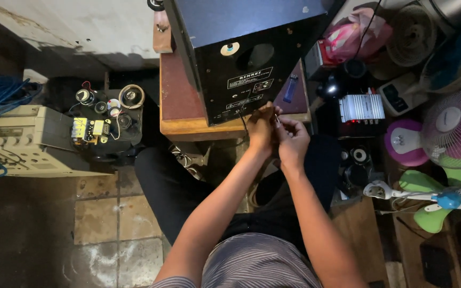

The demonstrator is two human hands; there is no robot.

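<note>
A single head-worn camera looks almost straight down from above the seated person, close enough that both forearms rise from the bottom edge to the left hand (261, 128) and right hand (293, 140) just above frame centre. The low wooden table (180, 114) and black speaker cabinet (230, 48) lie at 12 o'clock, the fans (452, 128) at 3 o'clock, the beige equipment case (28, 141) at 9 o'clock.

Both arms reach up toward 12 o'clock, bare and nearly straight. The left hand (261, 128) and right hand (293, 140) meet and touch. Their fingers are curled in and pinched close together at the tips.
</note>
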